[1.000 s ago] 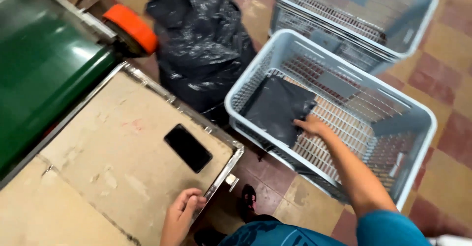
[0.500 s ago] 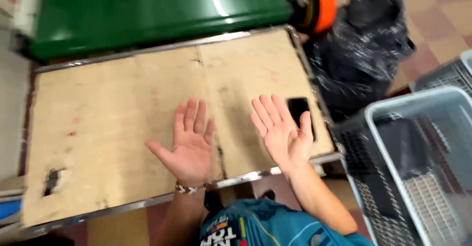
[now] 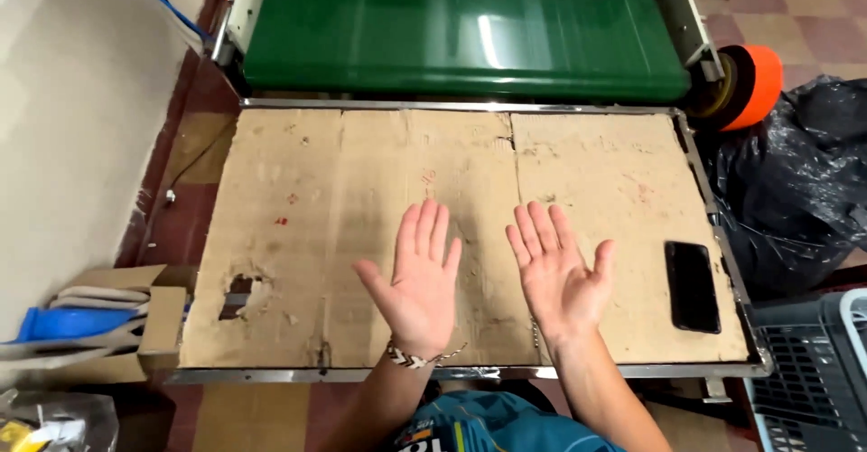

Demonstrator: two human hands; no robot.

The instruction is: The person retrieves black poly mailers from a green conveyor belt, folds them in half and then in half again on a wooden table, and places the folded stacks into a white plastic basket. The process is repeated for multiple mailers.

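Observation:
My left hand (image 3: 420, 276) and my right hand (image 3: 557, 271) are held side by side above a metal-framed table topped with worn cardboard (image 3: 343, 190). Both palms face up toward the camera with fingers spread, and neither holds anything. A braided band circles my left wrist. A black phone (image 3: 693, 286) lies flat on the cardboard, just right of my right hand, near the table's right edge.
A green conveyor belt (image 3: 461, 27) runs along the far side of the table, with an orange wheel (image 3: 754, 86) at its right end. A black plastic bag (image 3: 799, 181) and a grey basket (image 3: 808, 380) stand at right. A cardboard box (image 3: 135, 316) sits at left.
My right hand left the grey basket and my left left the table edge; both came up open over the cardboard. The view swung left to centre on the table.

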